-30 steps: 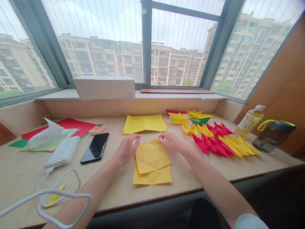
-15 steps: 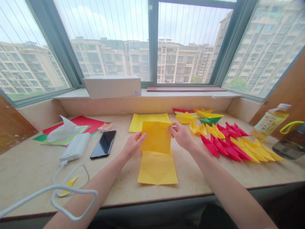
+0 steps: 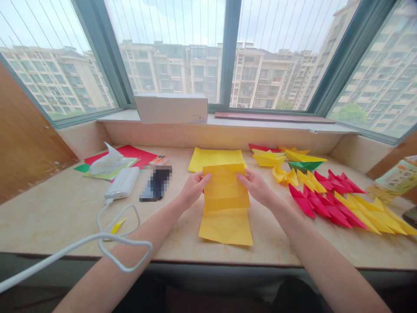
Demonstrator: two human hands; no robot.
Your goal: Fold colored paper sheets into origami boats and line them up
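A creased sheet of yellow paper point(image 3: 225, 187) is held up between my two hands. My left hand point(image 3: 194, 188) pinches its left edge, thumb in front. On the opposite edge my right hand point(image 3: 256, 187) pinches it the same way. Horizontal creases run across the sheet, and its lower part bends forward. Below it another yellow piece point(image 3: 226, 228) with fold lines lies on the counter; whether the two are joined I cannot tell. Behind the held paper rests a brighter yellow sheet point(image 3: 216, 157), partly covered by it.
Several folded paper shapes, red point(image 3: 322, 204), yellow point(image 3: 374, 213) and green point(image 3: 306, 166), stand at the right near a drink bottle point(image 3: 397, 176). To the left are a phone point(image 3: 157, 184), a white power bank point(image 3: 123, 182) with a looped cable point(image 3: 125, 237), and tissues point(image 3: 107, 163) on coloured paper.
The held sheet has gone from fairly flat to bent across its width, and my hands grip it at its sides. The whole view has shifted, so things appear farther right.
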